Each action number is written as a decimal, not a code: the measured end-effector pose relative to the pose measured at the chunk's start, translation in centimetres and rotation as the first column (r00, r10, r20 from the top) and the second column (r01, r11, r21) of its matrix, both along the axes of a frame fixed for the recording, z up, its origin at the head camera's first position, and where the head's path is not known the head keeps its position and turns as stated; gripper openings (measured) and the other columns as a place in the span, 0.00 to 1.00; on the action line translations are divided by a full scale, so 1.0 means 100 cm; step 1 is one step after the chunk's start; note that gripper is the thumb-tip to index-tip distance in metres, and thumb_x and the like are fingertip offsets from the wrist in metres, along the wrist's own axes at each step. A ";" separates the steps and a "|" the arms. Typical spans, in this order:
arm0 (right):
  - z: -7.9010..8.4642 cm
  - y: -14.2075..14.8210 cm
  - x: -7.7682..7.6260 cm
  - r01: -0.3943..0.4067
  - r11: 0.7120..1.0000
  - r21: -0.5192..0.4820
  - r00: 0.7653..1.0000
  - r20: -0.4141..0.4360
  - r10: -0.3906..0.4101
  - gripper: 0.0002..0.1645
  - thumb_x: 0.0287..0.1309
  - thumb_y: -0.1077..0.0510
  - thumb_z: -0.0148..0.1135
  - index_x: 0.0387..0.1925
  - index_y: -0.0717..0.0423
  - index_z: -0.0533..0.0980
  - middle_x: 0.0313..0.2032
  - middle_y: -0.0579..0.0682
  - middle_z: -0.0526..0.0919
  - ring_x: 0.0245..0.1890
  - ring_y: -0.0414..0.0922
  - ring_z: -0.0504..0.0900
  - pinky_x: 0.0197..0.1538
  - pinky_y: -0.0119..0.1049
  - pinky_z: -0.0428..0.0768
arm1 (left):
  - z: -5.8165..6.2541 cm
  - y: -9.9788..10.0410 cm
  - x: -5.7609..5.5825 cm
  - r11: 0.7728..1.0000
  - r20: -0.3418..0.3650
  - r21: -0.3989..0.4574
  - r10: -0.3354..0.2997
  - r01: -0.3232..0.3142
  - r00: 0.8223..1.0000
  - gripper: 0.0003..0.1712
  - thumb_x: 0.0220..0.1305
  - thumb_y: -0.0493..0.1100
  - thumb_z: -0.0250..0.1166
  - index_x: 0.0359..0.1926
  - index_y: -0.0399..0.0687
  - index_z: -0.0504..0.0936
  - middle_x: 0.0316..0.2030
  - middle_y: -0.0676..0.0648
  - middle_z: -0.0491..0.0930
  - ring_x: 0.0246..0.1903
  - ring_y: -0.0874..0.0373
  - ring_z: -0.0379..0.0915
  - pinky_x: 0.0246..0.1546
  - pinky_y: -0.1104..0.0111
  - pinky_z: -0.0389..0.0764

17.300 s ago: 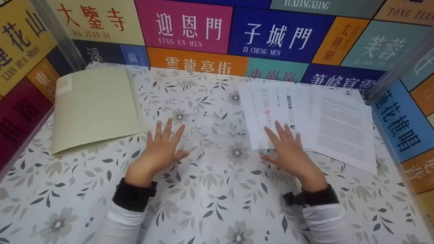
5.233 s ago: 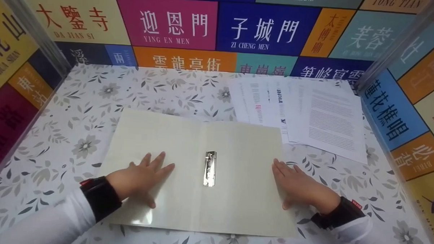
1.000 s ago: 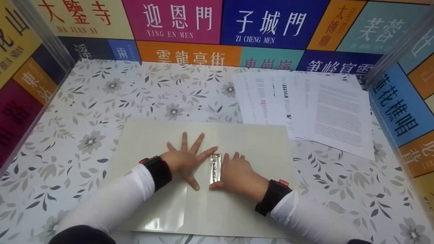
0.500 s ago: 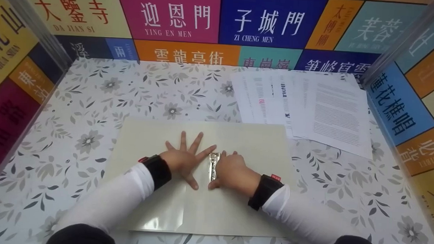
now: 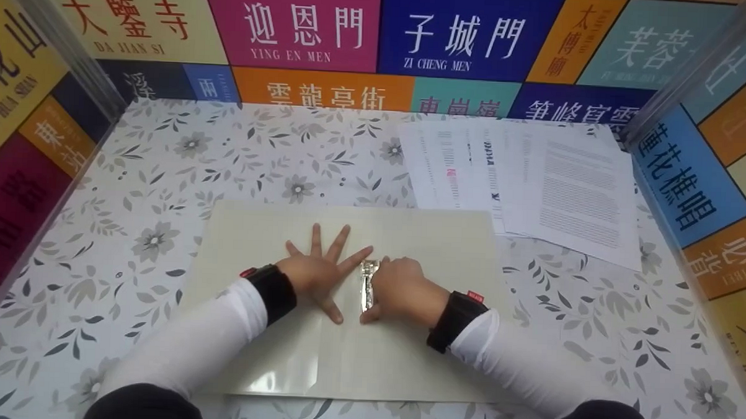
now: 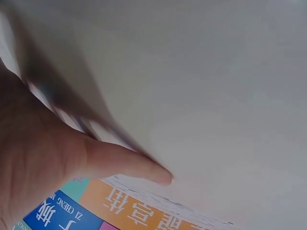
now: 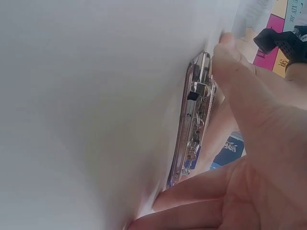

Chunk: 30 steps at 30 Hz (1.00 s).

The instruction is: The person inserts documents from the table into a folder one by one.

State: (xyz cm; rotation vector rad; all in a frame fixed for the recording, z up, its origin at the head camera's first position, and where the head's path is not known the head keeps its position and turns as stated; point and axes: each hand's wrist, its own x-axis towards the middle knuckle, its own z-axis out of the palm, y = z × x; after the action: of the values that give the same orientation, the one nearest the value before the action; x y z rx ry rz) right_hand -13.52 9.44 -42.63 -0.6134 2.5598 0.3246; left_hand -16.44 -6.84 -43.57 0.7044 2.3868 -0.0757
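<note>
A cream file folder (image 5: 437, 236) lies opened flat, its inside facing up. Near its central crease is a metal clip (image 5: 367, 287); springs show along this clip (image 7: 193, 139) in the right wrist view. My left hand (image 5: 313, 274) rests on the left cover with fingers spread wide, the forefinger tip right by the clip's far end. My right hand (image 5: 407, 290) grips the clip from the right, thumb at its near end and fingers curled by its far end. That hand hides part of the clip in the head view.
Several printed paper sheets (image 5: 578, 192) lie fanned at the back right, partly behind the folder's far edge. The table has a floral cover (image 5: 163, 183). Panels with coloured Chinese signs (image 5: 305, 30) stand at the back and both sides.
The folder, earlier closed at the back left, now lies opened in the middle. Both hands have moved in to the clip. Over the last second the right fingers have curled further over it.
</note>
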 end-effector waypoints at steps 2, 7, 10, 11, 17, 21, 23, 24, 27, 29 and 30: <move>0.001 -0.001 -0.002 -0.005 1.000 0.017 1.000 0.015 0.005 0.54 0.45 0.22 0.60 0.60 0.59 0.75 0.64 0.60 0.72 0.53 0.56 0.80 0.49 0.46 0.82 | 0.000 0.000 0.000 1.000 -0.002 0.002 0.000 0.000 1.000 0.76 0.36 0.73 0.72 0.73 0.78 0.25 0.73 0.40 0.12 0.66 0.21 0.13 0.52 0.19 0.42; 0.006 -0.001 -0.003 0.001 0.999 0.032 0.999 0.037 -0.002 0.53 0.43 0.19 0.58 0.55 0.58 0.79 0.58 0.58 0.79 0.45 0.52 0.83 0.44 0.44 0.83 | -0.001 -0.001 0.001 1.000 0.004 -0.012 0.010 -0.010 1.000 0.76 0.36 0.73 0.72 0.73 0.78 0.24 0.72 0.40 0.12 0.66 0.21 0.13 0.51 0.19 0.42; 0.010 -0.001 -0.004 0.014 1.000 0.021 0.999 0.046 -0.015 0.52 0.43 0.19 0.58 0.46 0.61 0.82 0.40 0.55 0.85 0.32 0.48 0.81 0.38 0.43 0.82 | -0.001 -0.001 0.002 1.000 0.002 -0.019 0.014 -0.014 1.000 0.77 0.35 0.73 0.72 0.73 0.78 0.24 0.72 0.40 0.12 0.66 0.21 0.13 0.51 0.18 0.42; 0.012 0.000 -0.004 0.019 1.000 0.018 0.998 0.053 -0.020 0.50 0.43 0.18 0.57 0.42 0.61 0.82 0.33 0.53 0.84 0.29 0.48 0.79 0.37 0.43 0.82 | -0.002 -0.001 0.002 1.000 -0.002 -0.021 0.013 -0.013 1.000 0.77 0.35 0.73 0.72 0.73 0.79 0.24 0.72 0.40 0.12 0.66 0.21 0.13 0.51 0.18 0.42; 0.020 0.003 -0.007 0.061 0.998 -0.021 0.996 0.072 -0.060 0.47 0.44 0.18 0.56 0.35 0.58 0.83 0.23 0.51 0.79 0.26 0.47 0.77 0.36 0.45 0.81 | 0.001 0.003 0.004 0.999 -0.033 -0.016 0.028 -0.029 0.999 0.76 0.34 0.72 0.73 0.73 0.81 0.26 0.73 0.41 0.14 0.67 0.21 0.15 0.52 0.19 0.42; 0.023 0.004 -0.007 0.087 0.991 -0.102 0.995 0.062 -0.081 0.44 0.46 0.21 0.58 0.38 0.57 0.84 0.24 0.52 0.81 0.27 0.47 0.78 0.34 0.45 0.81 | 0.003 0.007 0.005 0.998 -0.037 -0.044 0.049 -0.050 0.998 0.77 0.33 0.72 0.74 0.72 0.82 0.25 0.73 0.43 0.13 0.67 0.22 0.15 0.54 0.20 0.42; 0.025 0.003 -0.006 0.085 0.984 -0.154 0.996 0.050 -0.078 0.43 0.47 0.23 0.59 0.44 0.56 0.83 0.25 0.53 0.82 0.27 0.47 0.78 0.33 0.45 0.81 | 0.003 0.008 0.005 0.996 -0.040 -0.064 0.058 -0.060 0.998 0.77 0.33 0.72 0.74 0.72 0.83 0.24 0.73 0.44 0.13 0.68 0.23 0.15 0.54 0.20 0.43; 0.026 0.003 -0.005 0.080 0.981 -0.175 0.996 0.039 -0.074 0.42 0.48 0.24 0.60 0.46 0.55 0.82 0.27 0.52 0.83 0.28 0.47 0.79 0.33 0.45 0.82 | 0.004 0.009 0.005 0.995 -0.043 -0.075 0.059 -0.063 0.997 0.78 0.32 0.73 0.74 0.71 0.83 0.24 0.73 0.44 0.13 0.68 0.23 0.15 0.54 0.20 0.43; 0.029 0.000 -0.003 0.051 0.961 -0.271 0.999 0.001 -0.053 0.39 0.51 0.30 0.63 0.55 0.52 0.78 0.34 0.51 0.86 0.33 0.49 0.82 0.34 0.46 0.82 | 0.005 0.009 0.005 0.993 -0.055 -0.096 0.056 -0.062 0.997 0.78 0.33 0.73 0.74 0.71 0.84 0.23 0.74 0.44 0.14 0.68 0.23 0.16 0.54 0.21 0.45; 0.031 -0.002 -0.001 0.020 0.942 -0.336 0.999 -0.017 -0.027 0.34 0.53 0.35 0.66 0.55 0.50 0.78 0.38 0.49 0.87 0.35 0.49 0.84 0.35 0.46 0.83 | 0.005 0.009 0.005 0.993 -0.063 -0.105 0.051 -0.057 0.997 0.78 0.33 0.74 0.74 0.71 0.84 0.23 0.74 0.44 0.14 0.69 0.23 0.18 0.54 0.21 0.48; 0.032 -0.003 0.000 0.004 0.931 -0.364 1.000 -0.020 -0.012 0.29 0.54 0.38 0.66 0.53 0.49 0.80 0.39 0.48 0.87 0.36 0.49 0.84 0.34 0.46 0.83 | 0.005 0.009 0.005 0.993 -0.065 -0.107 0.050 -0.057 0.997 0.78 0.33 0.73 0.74 0.71 0.84 0.23 0.74 0.44 0.15 0.69 0.23 0.18 0.54 0.21 0.49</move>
State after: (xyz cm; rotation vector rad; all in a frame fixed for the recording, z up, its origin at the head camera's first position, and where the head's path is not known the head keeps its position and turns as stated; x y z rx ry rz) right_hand -13.55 9.16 -39.42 -0.7329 2.6625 -0.1554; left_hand -15.93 -5.89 -43.03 0.5950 2.4382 -0.2055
